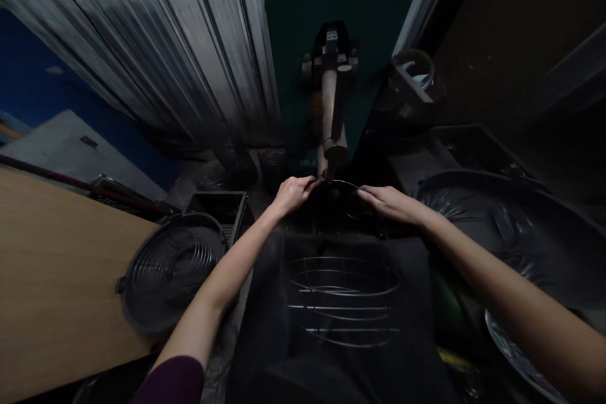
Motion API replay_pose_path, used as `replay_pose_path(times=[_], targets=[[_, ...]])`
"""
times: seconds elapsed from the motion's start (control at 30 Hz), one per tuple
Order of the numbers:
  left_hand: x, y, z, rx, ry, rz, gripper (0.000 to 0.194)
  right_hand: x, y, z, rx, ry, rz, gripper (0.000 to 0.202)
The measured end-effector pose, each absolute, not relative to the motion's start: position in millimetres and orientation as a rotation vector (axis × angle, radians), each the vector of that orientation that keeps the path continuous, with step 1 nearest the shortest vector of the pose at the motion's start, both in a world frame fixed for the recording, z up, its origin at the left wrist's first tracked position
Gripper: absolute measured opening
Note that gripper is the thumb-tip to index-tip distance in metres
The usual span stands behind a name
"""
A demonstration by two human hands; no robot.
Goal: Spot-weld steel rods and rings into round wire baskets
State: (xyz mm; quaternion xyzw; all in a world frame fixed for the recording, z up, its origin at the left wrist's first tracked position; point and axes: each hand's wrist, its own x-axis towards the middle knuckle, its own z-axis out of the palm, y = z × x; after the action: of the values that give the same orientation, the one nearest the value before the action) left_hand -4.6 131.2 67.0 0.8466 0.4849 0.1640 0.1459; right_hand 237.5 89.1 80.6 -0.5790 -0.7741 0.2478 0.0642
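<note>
Green machine (293, 44) ahead, pale arm (328, 104) reaching down from it; left hand (293, 194) and right hand (388, 201) pinch opposite sides of wire hoop (345, 182), fingers narrow. Hoop sits between hands at arm's lower end, visible arc running left-right, left hand nearer that end; contact unclear. Hoop thin, shiny, curved, lower part lost in dark

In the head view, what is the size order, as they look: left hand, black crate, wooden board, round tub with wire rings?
1. Wooden board
2. Round tub with wire rings
3. Black crate
4. Left hand
</note>
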Motion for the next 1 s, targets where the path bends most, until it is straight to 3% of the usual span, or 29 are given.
replay_pose_path(times=[0.13, 0.33, 0.47, 0.53, 0.7, 0.77, 0.9, 1.0], targets=[[-12.5, 121.0, 77.3, 2.313, 1.371, 0.538, 0.031, 239.9, 66.2, 75.8, -1.828, -2.23, 0.745, 0.029], [-86.3, 23.0, 48.7, 1.53, 1.307, 1.074, 0.043, 238.4, 22.5, 81.8, -1.757, -1.97, 0.488, 0.03], [-95.9, -59.2, 2.0, 0.798, 1.241, 0.681, 0.048, 248.5, 1.9, 89.1, -1.65, -1.71, 0.471, 0.037], [-83.8, -79.1, -8.3, 0.507, 1.115, 0.651, 0.051, 243.8, -8.5, 85.5, -1.556, -1.634, 0.499, 0.038], [-58.4, -59.5, 10.2, 0.302, 1.346, 0.968, 0.019, 254.2, -43.5, 42.5, -1.41, -1.522, 0.731, 0.037], [-53.7, -42.1, 21.1, 0.334, 1.4, 1.058, 0.014, 288.2, -74.3, 17.5, -1.554, -1.458, 0.77, 0.039], [-42.1, -18.8, 38.2, 0.37, 1.334, 1.176, 0.033, 386.3, -149.6, -35.0, -2.482, -1.086, 0.386, 0.033], [-23.8, -4.1, 42.0, 0.431, 1.247, 1.229, 0.042, 435.6, -176.6, -67.8, -2.682, -0.999, 0.386, 0.028]])
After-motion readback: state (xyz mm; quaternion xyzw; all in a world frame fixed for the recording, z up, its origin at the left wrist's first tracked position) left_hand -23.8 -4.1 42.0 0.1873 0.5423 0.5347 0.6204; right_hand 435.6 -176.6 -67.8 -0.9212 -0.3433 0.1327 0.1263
